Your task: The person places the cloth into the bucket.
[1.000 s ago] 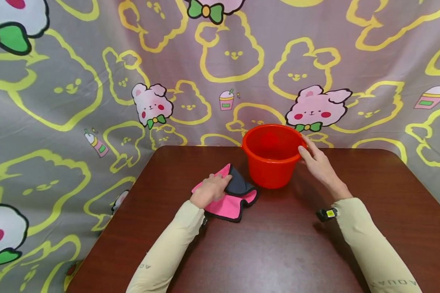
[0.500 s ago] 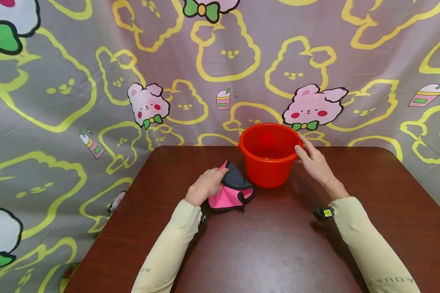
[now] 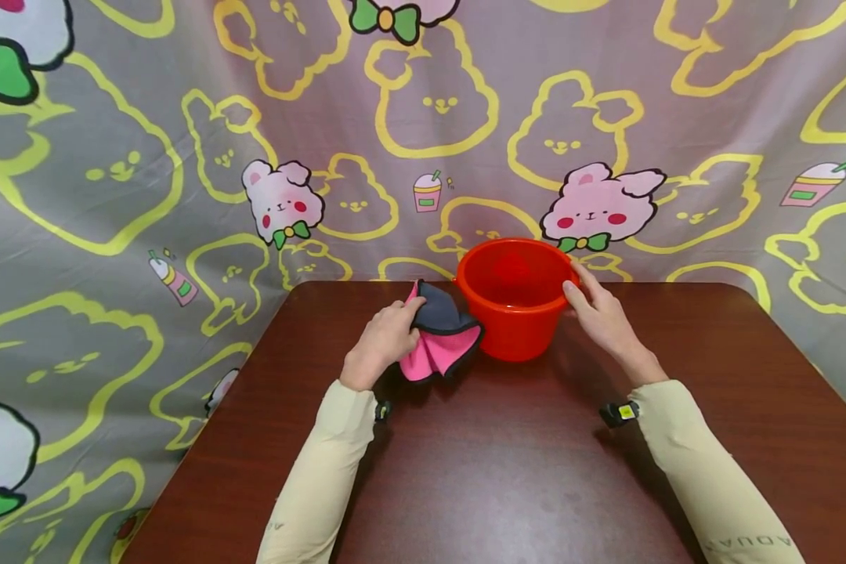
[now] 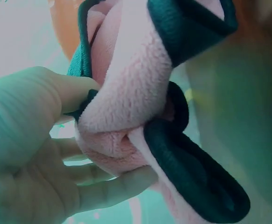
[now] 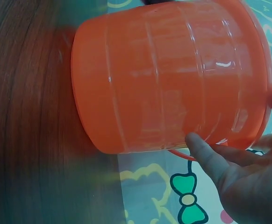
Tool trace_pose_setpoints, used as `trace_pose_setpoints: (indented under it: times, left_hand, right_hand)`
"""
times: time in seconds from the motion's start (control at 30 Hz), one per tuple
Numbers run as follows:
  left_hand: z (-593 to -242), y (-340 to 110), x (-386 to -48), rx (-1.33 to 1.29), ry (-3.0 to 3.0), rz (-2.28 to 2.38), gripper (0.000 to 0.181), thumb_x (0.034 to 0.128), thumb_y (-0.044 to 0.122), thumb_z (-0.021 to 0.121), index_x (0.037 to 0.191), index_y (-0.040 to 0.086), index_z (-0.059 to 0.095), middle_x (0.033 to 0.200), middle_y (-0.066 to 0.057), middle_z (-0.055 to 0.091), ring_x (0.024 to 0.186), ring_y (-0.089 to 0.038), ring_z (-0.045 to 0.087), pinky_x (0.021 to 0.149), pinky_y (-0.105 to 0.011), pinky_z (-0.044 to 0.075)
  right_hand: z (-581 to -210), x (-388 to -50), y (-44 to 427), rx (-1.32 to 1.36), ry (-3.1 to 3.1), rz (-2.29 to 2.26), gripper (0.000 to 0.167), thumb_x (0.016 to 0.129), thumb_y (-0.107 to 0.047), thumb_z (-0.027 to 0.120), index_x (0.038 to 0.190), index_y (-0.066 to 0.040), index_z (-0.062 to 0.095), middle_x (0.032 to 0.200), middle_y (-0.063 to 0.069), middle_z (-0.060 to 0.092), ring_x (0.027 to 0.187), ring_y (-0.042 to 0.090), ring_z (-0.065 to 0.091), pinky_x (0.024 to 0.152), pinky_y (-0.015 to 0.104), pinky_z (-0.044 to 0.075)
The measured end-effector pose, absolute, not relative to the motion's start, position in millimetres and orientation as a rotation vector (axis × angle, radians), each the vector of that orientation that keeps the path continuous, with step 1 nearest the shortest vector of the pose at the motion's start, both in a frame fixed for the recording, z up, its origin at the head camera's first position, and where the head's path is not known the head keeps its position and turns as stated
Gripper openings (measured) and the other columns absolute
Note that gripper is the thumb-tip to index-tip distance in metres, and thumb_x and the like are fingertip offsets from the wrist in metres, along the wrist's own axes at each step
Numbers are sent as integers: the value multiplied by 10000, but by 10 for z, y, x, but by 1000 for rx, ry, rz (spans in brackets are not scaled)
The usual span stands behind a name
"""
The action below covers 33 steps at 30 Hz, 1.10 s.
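Cloth [image 3: 439, 352]: a soft rectangle with a pink, fuzzy face, a dark grey reverse and a thick dark edging was gathered into loose folds; it was held just left of the bucket, and whether the two were touching could not be told.
Left hand [image 3: 384, 345]: the cloth was pinched between thumb and fingers, its lower folds left hanging.
Bucket [image 3: 518, 333]: smooth, glossy red plastic was shaped into a round, tapering wall with a rolled rim and faint bands around it; it was stood upright near the table's far edge.
Right hand [image 3: 606, 317]: the bucket's rim was gripped at its right side, the thumb being set apart from the fingers.
Table [image 3: 507, 478]: dark reddish-brown wood grain was softly lit.
Backdrop [image 3: 366, 110]: grey fabric was printed with yellow-outlined rabbits.
Sleeves [image 3: 698, 462]: both forearms were covered in pale, stretchy cloth.
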<state>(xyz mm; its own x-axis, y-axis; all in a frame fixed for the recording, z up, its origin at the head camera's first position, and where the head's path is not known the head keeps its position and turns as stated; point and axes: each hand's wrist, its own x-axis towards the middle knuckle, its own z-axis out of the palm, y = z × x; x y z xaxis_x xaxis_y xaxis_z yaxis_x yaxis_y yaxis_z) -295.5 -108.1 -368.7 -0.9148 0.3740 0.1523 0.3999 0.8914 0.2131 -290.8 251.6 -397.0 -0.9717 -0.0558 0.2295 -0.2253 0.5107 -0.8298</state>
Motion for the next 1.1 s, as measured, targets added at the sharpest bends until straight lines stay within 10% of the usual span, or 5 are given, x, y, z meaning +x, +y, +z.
trace_pose_setpoints:
  times: [1.1]
  left_hand:
    - [-3047,-901,-2914,-396,-2326,-919,535,898,87,611,1419,122,496,1285,-194,603,1149,-347,605,989,-512,491]
  right_hand:
    - [-3967,-2861,2486,209,-2568,1449,636,1017,-493,419,1577,-314,177,1555,143,381,1103,399,655,926,500,514]
